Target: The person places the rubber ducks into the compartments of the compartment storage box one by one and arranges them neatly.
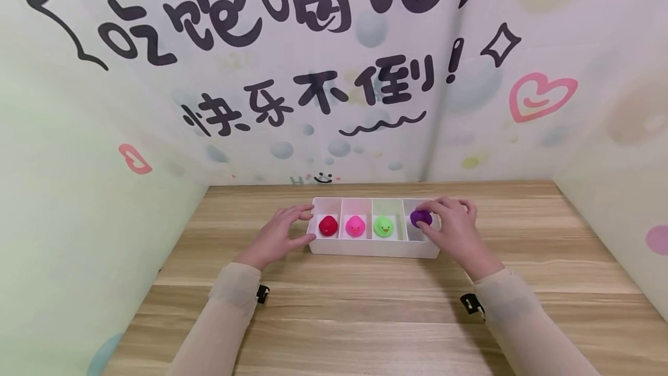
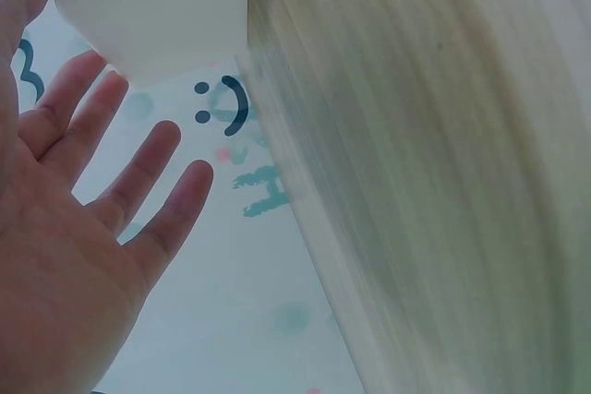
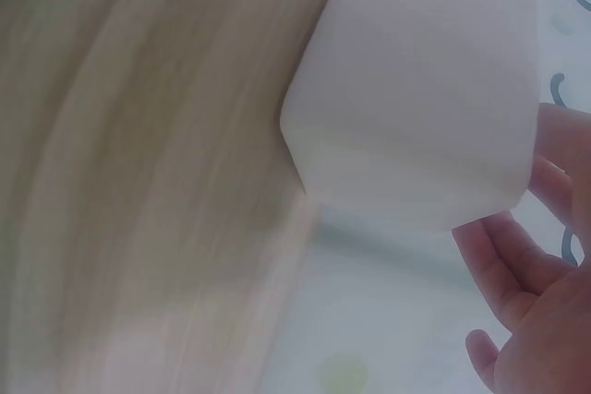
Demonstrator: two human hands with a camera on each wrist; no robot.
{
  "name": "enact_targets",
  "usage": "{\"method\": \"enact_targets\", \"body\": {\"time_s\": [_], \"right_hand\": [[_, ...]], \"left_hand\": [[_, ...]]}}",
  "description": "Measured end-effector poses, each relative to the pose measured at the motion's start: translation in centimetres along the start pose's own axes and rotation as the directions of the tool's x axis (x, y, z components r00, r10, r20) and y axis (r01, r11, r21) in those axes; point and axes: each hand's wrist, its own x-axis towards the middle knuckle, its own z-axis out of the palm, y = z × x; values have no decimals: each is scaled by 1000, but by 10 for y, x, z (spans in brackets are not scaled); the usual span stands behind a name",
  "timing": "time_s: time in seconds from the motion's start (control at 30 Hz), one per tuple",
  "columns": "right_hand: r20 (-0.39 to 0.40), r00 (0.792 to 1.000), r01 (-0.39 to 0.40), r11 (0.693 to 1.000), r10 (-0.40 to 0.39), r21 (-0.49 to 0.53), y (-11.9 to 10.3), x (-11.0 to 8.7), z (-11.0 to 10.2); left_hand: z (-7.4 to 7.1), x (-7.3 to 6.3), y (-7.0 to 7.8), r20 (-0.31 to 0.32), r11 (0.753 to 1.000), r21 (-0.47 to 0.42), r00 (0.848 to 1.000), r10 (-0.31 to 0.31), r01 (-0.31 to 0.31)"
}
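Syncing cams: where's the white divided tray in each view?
Head: white divided tray sits centre on the wooden table, left hand at its left end, right hand at its right end with the purple toy.
Left wrist: the tray's end fills the top left.
Right wrist: the tray's end fills the upper right.
Shared landmark: the table's wood grain.

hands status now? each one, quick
Left hand: open, fingers straight against the left end of the tray.
Right hand: fingertips pinch the purple toy over the rightmost compartment.
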Motion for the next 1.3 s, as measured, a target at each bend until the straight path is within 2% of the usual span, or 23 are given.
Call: {"method": "enact_targets", "body": {"time_s": [0.23,0.73,1.3], "right_hand": [[-18,1000,22,1000,-22,-9,1,0,2],[38,999,10,999,-9,-34,1,0,4],[71,997,40,996,-35,-76,6,3,4]], "left_hand": [[0,0,0,-1,1000,1,1000,8,-8],[-1,-1,2,4,1000,-6,1000,0,0],[-2,-1,3,7,1000,-25,1000,-10,10]]}}
